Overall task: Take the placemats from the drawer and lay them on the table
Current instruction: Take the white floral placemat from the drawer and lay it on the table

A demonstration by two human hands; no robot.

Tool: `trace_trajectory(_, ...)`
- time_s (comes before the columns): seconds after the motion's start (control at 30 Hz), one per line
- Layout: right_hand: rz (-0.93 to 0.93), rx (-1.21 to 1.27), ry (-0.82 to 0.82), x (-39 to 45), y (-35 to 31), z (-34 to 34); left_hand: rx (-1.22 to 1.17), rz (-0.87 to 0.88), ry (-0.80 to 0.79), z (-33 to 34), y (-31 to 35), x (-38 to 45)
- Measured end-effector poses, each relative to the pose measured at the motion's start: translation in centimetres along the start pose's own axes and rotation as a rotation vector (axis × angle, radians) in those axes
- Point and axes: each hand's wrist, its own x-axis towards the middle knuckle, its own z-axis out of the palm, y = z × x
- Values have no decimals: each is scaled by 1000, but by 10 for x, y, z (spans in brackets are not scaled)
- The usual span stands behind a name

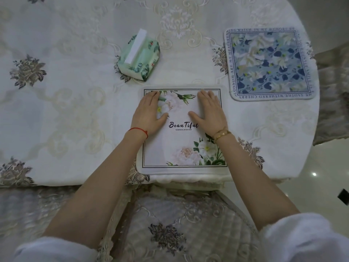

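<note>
Step in hand: settling a placemat flat on the desk (79, 53); both hands lie palm-down on the white placemat (181, 137), the one printed "Beautiful" with flowers at two corners. Left hand (149, 112) rests at the mat's 10 o'clock part, fingers straight and together; right hand (209, 112) at its 2 o'clock part, fingers likewise flat; neither grip holds anything, both wide and pressing. The mat sits at the desk's 6 o'clock edge, its near border on the rim, directly above a padded chair seat (181, 227).

A blue floral placemat (268, 63) with lettering round its border lies at 2 o'clock from the white one, near but not touching; its far corner looks to reach the desk's rim. A green tissue pack (138, 57) stands at 11 o'clock, apart from both mats.

Judgement: two mats laid; drawer not in view, so whether more remain I cannot tell; next move likely a smoothing sweep outward, then lifting both hands clear without dragging the mat off the edge.
</note>
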Motion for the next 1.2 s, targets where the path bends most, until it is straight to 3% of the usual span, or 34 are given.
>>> trace_trajectory(0.1,-115,-13,-83,23,-23,8,11,49,-47,0,11,16)
trace_trajectory(0.2,-111,-28,-128,35,-33,16,14,40,-103,5,16,25)
trace_trajectory(0.7,59,-136,-55,4,28,-18,92,-45,-138,-11,-17,8)
trace_trajectory(0.93,-92,-56,-108,-12,-19,15,20,84,-127,6,11,-20)
trace_trajectory(1.2,-34,-101,-81,-43,28,-6,24,-17,-107,-4,-12,-54)
